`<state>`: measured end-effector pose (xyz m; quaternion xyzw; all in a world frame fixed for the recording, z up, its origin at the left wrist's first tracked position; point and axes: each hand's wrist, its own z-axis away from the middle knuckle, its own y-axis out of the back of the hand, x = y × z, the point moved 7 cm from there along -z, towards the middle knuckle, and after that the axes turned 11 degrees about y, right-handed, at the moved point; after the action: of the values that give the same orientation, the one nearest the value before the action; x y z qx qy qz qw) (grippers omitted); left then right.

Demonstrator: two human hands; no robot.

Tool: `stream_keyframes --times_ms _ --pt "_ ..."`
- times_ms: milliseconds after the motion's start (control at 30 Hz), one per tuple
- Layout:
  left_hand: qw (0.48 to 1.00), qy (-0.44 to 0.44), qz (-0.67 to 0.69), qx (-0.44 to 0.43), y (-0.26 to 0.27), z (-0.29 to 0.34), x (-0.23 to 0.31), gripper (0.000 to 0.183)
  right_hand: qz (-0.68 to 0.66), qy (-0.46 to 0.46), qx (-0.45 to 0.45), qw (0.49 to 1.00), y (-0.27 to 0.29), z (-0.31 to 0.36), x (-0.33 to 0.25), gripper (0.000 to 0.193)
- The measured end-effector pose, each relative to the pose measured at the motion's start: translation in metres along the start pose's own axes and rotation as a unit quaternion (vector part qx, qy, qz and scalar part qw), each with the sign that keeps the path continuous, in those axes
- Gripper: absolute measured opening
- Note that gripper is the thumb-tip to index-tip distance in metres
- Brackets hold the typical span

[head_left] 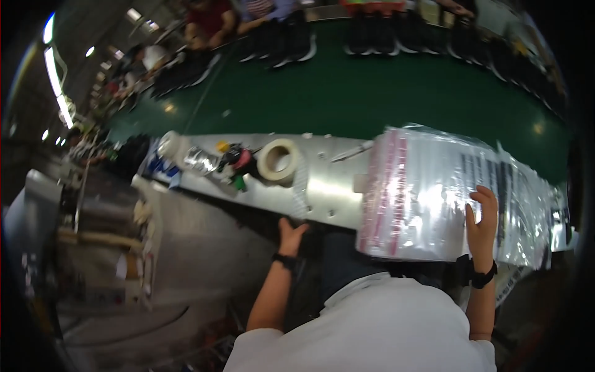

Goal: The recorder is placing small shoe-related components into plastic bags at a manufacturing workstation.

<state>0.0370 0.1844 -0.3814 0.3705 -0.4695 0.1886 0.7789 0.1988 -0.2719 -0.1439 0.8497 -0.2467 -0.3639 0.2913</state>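
Observation:
My right hand is over a stack of clear plastic bags with pink strips along the left side. Its fingers are bent a little and the thumb stands apart; I see nothing held in it. At the near edge of the metal shelf, my left hand hangs low with thumb and finger spread, apparently holding nothing. Dark shade hides part of that hand. A roll of tape lies on the shelf beyond it, and a pen lies left of the bags.
A green conveyor belt runs behind the shelf, with black shoes along its far side. People stand across it. Small coloured items and a white spool sit at the shelf's left. A grey panel stands nearer on the left.

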Motion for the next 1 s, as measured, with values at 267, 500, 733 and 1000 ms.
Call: stream_keyframes --times_ms 267,500,733,1000 --pt "0.928 0.144 0.178 -0.292 -0.023 0.083 0.089 0.019 -0.358 0.021 -0.364 0.859 -0.155 0.0 -0.139 0.018" --pt "0.85 0.127 0.15 -0.489 -0.057 0.088 0.119 0.033 -0.578 -0.307 -0.314 0.688 -0.229 0.023 -0.132 0.009" --pt "0.859 0.162 0.459 -0.158 -0.014 -0.04 0.08 0.034 -0.488 -0.261 -0.388 0.736 -0.153 0.021 -0.119 0.009" --pt "0.971 -0.182 0.074 -0.133 0.008 0.121 0.178 0.017 -0.352 -0.128 -0.45 0.811 -0.134 0.026 -0.127 0.013"
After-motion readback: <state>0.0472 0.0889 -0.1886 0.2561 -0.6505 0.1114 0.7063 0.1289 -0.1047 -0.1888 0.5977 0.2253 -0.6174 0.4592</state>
